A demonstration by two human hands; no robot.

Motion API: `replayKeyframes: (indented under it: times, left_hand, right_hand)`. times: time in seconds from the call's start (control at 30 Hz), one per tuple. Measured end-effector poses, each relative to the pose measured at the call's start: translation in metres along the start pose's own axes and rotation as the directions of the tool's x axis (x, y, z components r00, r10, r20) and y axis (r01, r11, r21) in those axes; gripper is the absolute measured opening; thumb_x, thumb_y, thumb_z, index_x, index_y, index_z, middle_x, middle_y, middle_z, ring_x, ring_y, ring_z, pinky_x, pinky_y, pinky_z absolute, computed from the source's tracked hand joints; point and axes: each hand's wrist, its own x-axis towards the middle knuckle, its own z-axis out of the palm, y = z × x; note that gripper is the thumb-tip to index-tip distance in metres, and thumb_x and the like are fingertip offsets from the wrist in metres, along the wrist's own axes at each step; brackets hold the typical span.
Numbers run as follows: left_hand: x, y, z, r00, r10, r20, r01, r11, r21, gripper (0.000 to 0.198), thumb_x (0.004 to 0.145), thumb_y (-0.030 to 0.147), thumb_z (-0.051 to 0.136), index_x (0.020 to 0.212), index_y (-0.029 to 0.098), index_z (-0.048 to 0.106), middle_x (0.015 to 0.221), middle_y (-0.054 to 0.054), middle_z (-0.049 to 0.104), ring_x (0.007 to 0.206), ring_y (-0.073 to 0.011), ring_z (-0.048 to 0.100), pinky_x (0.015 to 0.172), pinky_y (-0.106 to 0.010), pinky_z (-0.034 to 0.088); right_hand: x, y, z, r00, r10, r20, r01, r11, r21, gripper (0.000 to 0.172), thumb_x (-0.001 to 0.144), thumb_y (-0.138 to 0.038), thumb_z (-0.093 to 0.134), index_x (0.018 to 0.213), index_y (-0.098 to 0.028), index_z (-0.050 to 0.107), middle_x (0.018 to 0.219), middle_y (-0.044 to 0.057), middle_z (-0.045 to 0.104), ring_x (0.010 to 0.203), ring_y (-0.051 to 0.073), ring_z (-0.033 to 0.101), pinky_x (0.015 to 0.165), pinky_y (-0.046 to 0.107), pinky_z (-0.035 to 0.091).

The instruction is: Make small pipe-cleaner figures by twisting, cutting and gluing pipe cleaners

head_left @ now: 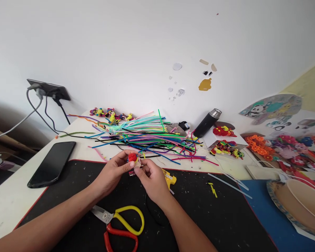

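Between both hands, above the black mat (pixel 196 217), is a small pipe-cleaner figure (pixel 132 158) with a red top and some yellow and white below. My left hand (pixel 117 168) pinches it from the left, thumb toward the front. From the right, my right hand (pixel 151 176) closes its thumb and fingers on its lower side; the fingers hide part of it. Scissors (pixel 128 220) with one yellow and one red handle lie on the mat below the hands. A yellow glue gun (pixel 169 178) lies partly hidden behind my right hand.
A heap of coloured pipe cleaners (pixel 146 133) spreads along the wall. A phone (pixel 52 163) lies at left. A black thermos (pixel 207 122) and a white box (pixel 225 139) with finished figures stand at back right. Clear glue sticks (pixel 231 185) and a yellow piece (pixel 212 189) lie rightward.
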Motion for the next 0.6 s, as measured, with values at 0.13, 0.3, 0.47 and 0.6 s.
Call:
replayKeyframes:
  times: [0.13, 0.3, 0.47, 0.6]
  left_hand:
    - [-0.001, 0.002, -0.003, 0.998, 0.012, 0.056, -0.011, 1.0, -0.009, 0.052, 0.07, 0.052, 0.098, 0.111, 0.025, 0.083, 0.112, -0.007, 0.074, 0.106, -0.0258, 0.063, 0.091, -0.032, 0.05]
    - [-0.002, 0.004, -0.006, 0.992, 0.013, 0.126, -0.003, 0.997, -0.073, 0.054, 0.083, 0.062, 0.085, 0.121, 0.023, 0.081, 0.12, -0.012, 0.074, 0.113, -0.0303, 0.063, 0.095, -0.037, 0.052]
    - [0.001, 0.006, -0.008, 0.987, -0.004, 0.158, 0.027, 0.99, -0.141, 0.055, 0.09, 0.065, 0.076, 0.123, 0.023, 0.081, 0.126, -0.014, 0.074, 0.119, -0.0322, 0.061, 0.097, -0.04, 0.053]
    - [0.004, 0.006, -0.013, 0.975, -0.024, 0.222, 0.061, 0.985, -0.161, 0.052, 0.088, 0.056, 0.081, 0.127, 0.022, 0.08, 0.132, -0.015, 0.074, 0.124, -0.0332, 0.06, 0.1, -0.041, 0.052]
  right_hand:
    - [0.002, -0.001, -0.002, 0.997, 0.065, 0.04, -0.071, 0.982, 0.177, 0.039, 0.096, -0.055, 0.069, 0.113, -0.019, 0.069, 0.06, -0.008, 0.046, 0.051, 0.011, 0.038, 0.049, 0.025, 0.029]
    - [0.002, -0.01, -0.004, 0.984, 0.109, 0.143, -0.152, 0.927, 0.342, 0.045, 0.093, -0.061, 0.071, 0.109, -0.02, 0.066, 0.054, -0.011, 0.043, 0.045, 0.009, 0.031, 0.044, 0.023, 0.024]
    - [0.001, -0.017, -0.008, 0.962, 0.154, 0.224, -0.248, 0.836, 0.489, 0.047, 0.086, -0.061, 0.08, 0.103, -0.019, 0.065, 0.053, -0.011, 0.045, 0.043, 0.007, 0.028, 0.042, 0.023, 0.018]
    - [0.0, -0.021, -0.011, 0.944, 0.17, 0.282, -0.306, 0.765, 0.566, 0.048, 0.084, -0.058, 0.085, 0.101, -0.017, 0.066, 0.051, -0.011, 0.047, 0.041, 0.005, 0.026, 0.043, 0.022, 0.016]
